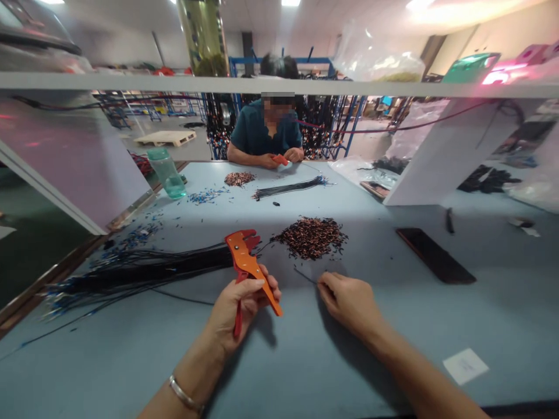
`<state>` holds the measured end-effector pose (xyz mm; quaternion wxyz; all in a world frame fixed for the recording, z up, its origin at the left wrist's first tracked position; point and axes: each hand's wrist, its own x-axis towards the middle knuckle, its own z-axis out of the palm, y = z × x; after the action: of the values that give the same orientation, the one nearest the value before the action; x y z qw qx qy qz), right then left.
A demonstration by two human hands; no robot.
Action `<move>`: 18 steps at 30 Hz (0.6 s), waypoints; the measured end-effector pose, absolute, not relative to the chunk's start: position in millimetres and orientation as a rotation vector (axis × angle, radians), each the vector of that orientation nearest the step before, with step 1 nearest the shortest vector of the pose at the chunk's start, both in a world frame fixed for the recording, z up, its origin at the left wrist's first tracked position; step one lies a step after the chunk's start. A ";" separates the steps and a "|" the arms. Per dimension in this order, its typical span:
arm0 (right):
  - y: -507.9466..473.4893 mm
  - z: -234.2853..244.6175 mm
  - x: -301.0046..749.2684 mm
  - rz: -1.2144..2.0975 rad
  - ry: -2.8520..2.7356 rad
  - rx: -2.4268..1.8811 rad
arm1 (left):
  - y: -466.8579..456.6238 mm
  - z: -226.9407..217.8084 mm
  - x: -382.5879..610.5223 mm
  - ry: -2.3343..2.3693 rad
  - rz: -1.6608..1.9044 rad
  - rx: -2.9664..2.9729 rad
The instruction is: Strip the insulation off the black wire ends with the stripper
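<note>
My left hand [244,302] is wrapped round the handles of an orange and red wire stripper [245,259], its jaws pointing up and away from me. To the right, my right hand [347,299] pinches a thin black wire [304,274] whose free end points left toward the tool. Just beyond both hands lies a heap of short black and copper-coloured wire scraps [312,237]. A long bundle of black wires [174,266] with blue ends stretches across the table to the left of the stripper.
A dark phone [434,255] and a white paper slip [466,366] lie at the right. A green bottle [166,173] stands at the back left. Across the table a co-worker [266,131] holds a red tool. An overhead shelf [279,86] spans the table.
</note>
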<state>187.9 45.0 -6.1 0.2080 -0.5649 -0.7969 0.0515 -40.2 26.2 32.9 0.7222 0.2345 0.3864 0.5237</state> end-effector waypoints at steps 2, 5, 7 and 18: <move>47.9 0.1 193.7 0.313 -2.067 -1.586 | 24.2 29.4 -36.8 0.840 1.064 0.544; 47.8 11.9 199.9 0.681 -1.798 -1.477 | 20.5 23.6 -31.7 0.833 0.943 0.603; 44.9 17.5 200.8 0.849 -1.660 -1.396 | 17.9 20.2 -28.9 0.838 0.886 0.666; 37.6 22.0 198.1 0.535 -1.790 -1.070 | 13.4 19.2 -26.3 0.733 0.704 0.904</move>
<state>198.1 37.6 22.0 0.4745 -0.4375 -0.7319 0.2188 -26.3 13.4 19.2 0.7776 0.4180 0.3388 0.3253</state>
